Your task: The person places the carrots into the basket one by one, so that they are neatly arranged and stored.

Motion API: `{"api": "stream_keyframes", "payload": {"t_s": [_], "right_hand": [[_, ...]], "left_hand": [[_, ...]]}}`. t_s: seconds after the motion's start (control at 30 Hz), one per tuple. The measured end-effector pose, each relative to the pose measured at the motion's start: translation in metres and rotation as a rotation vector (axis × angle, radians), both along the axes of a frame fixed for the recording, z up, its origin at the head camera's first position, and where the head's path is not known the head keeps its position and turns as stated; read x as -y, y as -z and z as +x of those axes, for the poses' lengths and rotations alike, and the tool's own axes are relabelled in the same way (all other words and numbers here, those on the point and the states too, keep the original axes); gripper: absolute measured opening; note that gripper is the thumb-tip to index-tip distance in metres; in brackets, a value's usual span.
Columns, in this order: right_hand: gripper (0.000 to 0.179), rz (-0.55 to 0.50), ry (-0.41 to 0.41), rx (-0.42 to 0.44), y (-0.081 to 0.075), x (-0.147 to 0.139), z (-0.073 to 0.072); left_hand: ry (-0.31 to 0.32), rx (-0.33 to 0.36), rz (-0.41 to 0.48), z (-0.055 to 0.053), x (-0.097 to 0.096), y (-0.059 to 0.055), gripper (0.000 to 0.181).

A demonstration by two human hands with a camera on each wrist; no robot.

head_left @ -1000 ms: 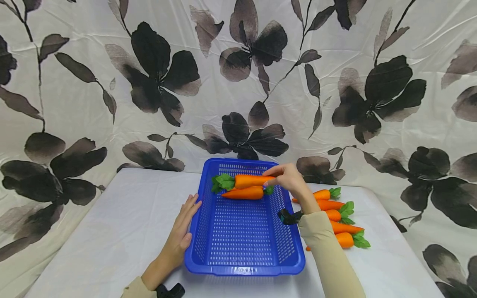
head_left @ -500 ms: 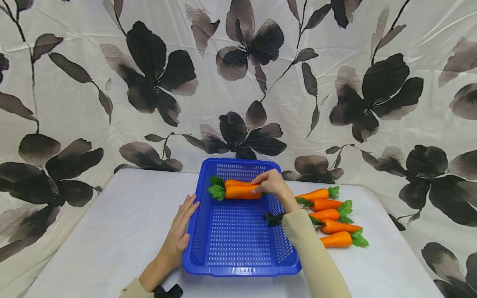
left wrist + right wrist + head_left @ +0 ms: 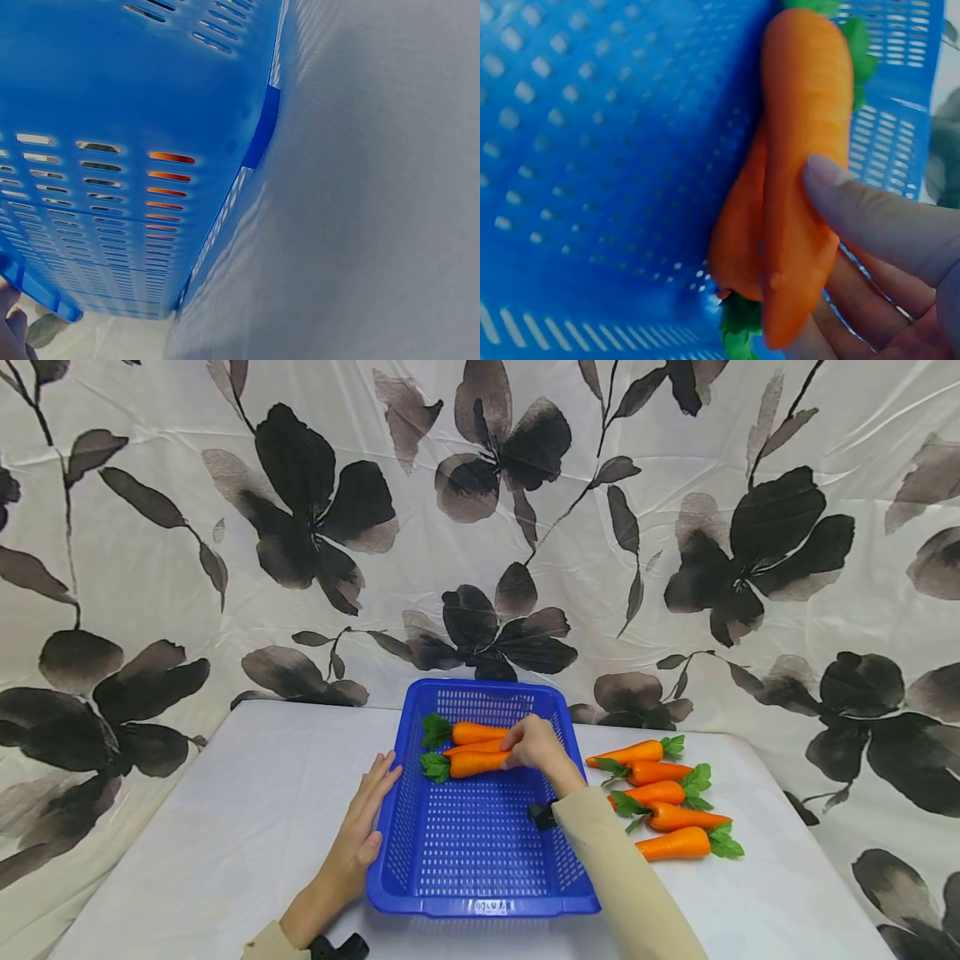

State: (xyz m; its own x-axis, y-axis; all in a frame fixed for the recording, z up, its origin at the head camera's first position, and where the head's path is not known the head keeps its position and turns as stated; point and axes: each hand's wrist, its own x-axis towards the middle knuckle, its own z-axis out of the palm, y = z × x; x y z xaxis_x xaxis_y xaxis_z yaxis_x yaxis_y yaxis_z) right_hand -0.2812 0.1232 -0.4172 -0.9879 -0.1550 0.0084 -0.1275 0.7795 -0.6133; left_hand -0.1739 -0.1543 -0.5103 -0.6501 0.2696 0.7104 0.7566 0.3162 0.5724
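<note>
Holding one carrot point(image 3: 474, 765) between thumb and fingers: right hand point(image 3: 534, 747), in the far half of a blue basket point(image 3: 480, 852). Held carrot: orange, green leaves pointing left, nearest the person of three. Beside it, same basket: a middle carrot point(image 3: 472, 747), tip leftward, and a back carrot point(image 3: 476, 732), leaves leftward. Left hand point(image 3: 351, 839): fingers extended, grasping nothing, seemingly touching the basket's left side. Right of basket: five loose carrots point(image 3: 662, 772) on a white-covered table point(image 3: 225, 827).
</note>
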Motion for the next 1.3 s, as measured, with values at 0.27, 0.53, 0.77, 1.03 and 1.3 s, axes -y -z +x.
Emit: {"api": "stream_keyframes", "payload": {"t_s": [0.27, 0.53, 0.77, 1.03, 1.3], "right_hand": [[0.020, 0.098, 0.006, 0.011, 0.005, 0.006, 0.003], [0.024, 0.195, 0.021, -0.013, 0.009, 0.012, 0.005], [0.031, 0.256, 0.020, -0.042, 0.012, 0.015, 0.006], [0.033, 0.278, 0.029, -0.034, 0.012, 0.016, 0.005], [0.027, 0.160, 0.017, -0.040, -0.010, 0.014, 0.008]], "left_hand": [[-0.008, 0.009, -0.008, 0.001, 0.000, 0.000, 0.069], [-0.012, 0.026, -0.014, 0.002, 0.001, 0.002, 0.068], [-0.012, 0.020, -0.016, 0.001, 0.000, 0.002, 0.069], [-0.014, 0.027, -0.011, 0.002, 0.000, 0.002, 0.069], [-0.008, 0.032, -0.007, 0.002, 0.001, 0.000, 0.068]]}}
